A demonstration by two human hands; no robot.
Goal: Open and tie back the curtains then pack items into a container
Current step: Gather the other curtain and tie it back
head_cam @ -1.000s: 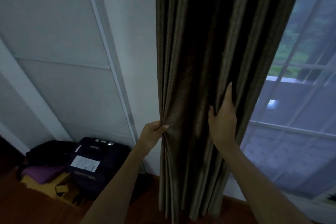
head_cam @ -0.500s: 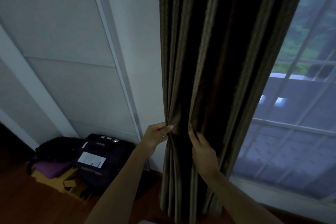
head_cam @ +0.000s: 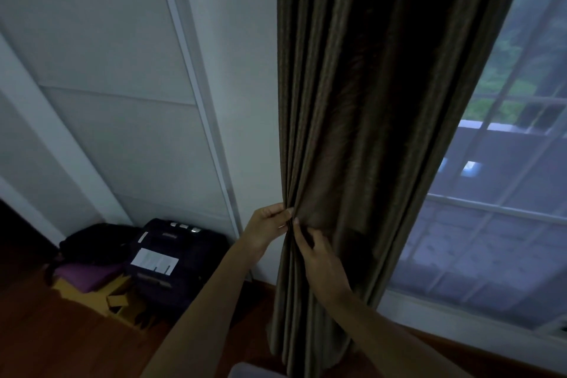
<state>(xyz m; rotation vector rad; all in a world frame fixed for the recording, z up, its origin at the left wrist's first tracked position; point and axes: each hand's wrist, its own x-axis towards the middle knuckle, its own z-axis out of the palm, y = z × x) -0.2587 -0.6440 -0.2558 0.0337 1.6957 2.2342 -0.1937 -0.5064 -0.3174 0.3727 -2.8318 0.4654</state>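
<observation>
curtain hangs gathered into a narrow column of folds, straight ahead of both hands; window stands uncovered to the right of the right hand; left hand pinches the curtain's left edge folds between thumb and curled fingers, same spot as a second ago; right hand is what has changed: a second ago it lay spread flat on folds higher up and well to the right, half a second ago it was coming in, now it sits just beside the left hand, fingers curled into the cloth, thumb tip about touching the left's; whether it grips one fold or several, cannot tell in this dim light; reading: the bunch is drawn in and held at one level, ready for a tie; no tie-back in sight; packing not begun; dark bag and purple pad lie on the floor, down and left of the left hand, untouched
</observation>
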